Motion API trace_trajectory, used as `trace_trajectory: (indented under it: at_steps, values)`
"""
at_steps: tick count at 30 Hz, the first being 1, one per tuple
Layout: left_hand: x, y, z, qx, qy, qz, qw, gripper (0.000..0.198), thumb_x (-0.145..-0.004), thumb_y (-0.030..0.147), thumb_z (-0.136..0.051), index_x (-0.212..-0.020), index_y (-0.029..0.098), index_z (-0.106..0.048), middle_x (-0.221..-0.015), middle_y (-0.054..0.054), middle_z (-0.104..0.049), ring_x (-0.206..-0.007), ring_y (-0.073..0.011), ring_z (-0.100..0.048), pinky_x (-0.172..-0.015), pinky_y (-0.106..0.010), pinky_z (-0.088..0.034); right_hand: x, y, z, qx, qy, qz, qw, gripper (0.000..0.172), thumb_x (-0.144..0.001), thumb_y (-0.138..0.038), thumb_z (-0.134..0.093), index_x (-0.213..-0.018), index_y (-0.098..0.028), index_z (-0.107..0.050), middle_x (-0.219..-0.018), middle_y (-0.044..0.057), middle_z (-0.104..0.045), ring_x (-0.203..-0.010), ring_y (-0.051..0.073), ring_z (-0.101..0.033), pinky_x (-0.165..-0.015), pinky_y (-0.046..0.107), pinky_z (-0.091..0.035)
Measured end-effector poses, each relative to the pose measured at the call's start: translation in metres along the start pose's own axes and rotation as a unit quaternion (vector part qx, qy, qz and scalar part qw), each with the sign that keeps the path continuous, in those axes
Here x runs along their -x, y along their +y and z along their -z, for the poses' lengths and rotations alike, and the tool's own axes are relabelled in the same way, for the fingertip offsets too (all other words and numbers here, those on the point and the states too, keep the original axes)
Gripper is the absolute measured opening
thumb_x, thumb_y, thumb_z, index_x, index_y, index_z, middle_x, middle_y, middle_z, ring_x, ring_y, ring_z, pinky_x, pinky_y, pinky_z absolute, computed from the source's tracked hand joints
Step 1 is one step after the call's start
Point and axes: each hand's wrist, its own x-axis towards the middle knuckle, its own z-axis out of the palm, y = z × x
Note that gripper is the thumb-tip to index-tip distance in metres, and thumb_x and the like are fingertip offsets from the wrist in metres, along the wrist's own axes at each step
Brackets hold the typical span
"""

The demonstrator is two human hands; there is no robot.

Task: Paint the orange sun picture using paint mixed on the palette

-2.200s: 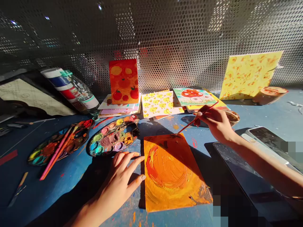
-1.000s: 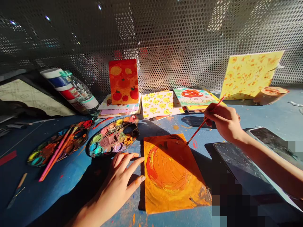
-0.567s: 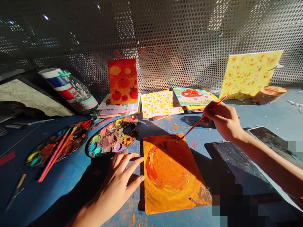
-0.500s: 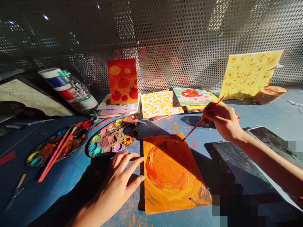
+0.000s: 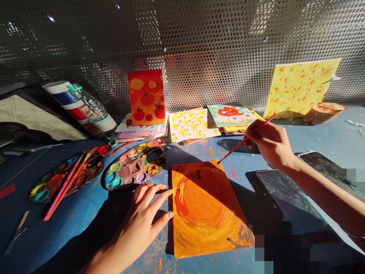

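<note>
An orange painting [image 5: 203, 213] with a thick swirled circle lies flat on the blue table, its upper right in shadow. My left hand [image 5: 149, 207] rests beside it with fingers spread, the fingertips at the left edge. In my right hand [image 5: 270, 142] a thin red paintbrush [image 5: 235, 147] is pinched, slanting down to the left. Its tip is at the painting's top edge, near the upper right corner. Left of the painting lies a paint palette [image 5: 124, 172] with several colours in its wells. Another palette [image 5: 54, 182] farther left has two brushes [image 5: 67, 186] across it.
Behind stand a red fruit painting [image 5: 146, 97] and a yellow canvas [image 5: 303, 89], against perforated metal. Between them lie a chick-pattern picture [image 5: 194, 123] and a mushroom picture [image 5: 230, 112]. A bottle [image 5: 95, 110] leans at left; a cup [image 5: 325, 113] and dark tablet-like slabs [image 5: 288, 198] are at right.
The brush tip has shifted slightly up and left along the painting's top edge, and my right hand has moved slightly right. My left hand stays in place.
</note>
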Motion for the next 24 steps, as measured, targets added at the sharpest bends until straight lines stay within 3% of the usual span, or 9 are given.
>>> trace_trajectory:
  at_steps: [12, 17, 24]
  values:
    - [-0.001, 0.001, 0.0, 0.0, 0.003, -0.006, 1.0, 0.037, -0.088, 0.034, -0.054, -0.125, 0.034, -0.054, -0.118, -0.003, -0.058, -0.108, -0.024, -0.052, -0.092, -0.039, -0.048, 0.005, -0.005, -0.002, -0.003, -0.055, -0.024, 0.998, 0.024, -0.08, -0.034, -0.07, -0.067, -0.016, -0.059, -0.06, -0.002, -0.054, -0.052, 0.008, -0.048, -0.047, 0.022, -0.037]
    - [0.0, 0.0, 0.0, -0.002, 0.015, -0.011, 1.0, 0.037, -0.088, 0.036, -0.054, -0.125, 0.035, -0.054, -0.117, -0.002, -0.058, -0.107, -0.0236, -0.052, -0.091, -0.039, -0.048, 0.006, -0.01, -0.008, 0.026, -0.027, -0.036, 0.999, 0.023, -0.075, -0.033, -0.074, -0.069, -0.017, -0.058, -0.058, -0.003, -0.054, -0.051, 0.009, -0.048, -0.047, 0.022, -0.037]
    - [0.0, 0.0, -0.001, 0.005, -0.005, -0.003, 1.0, 0.039, -0.088, 0.031, -0.054, -0.126, 0.034, -0.052, -0.12, -0.003, -0.056, -0.11, -0.0242, -0.05, -0.093, -0.039, -0.047, 0.005, -0.013, -0.009, 0.043, -0.018, 0.001, 0.999, 0.017, -0.075, -0.032, -0.074, -0.073, -0.02, -0.062, -0.065, -0.001, -0.055, -0.06, 0.012, -0.052, -0.055, 0.025, -0.044]
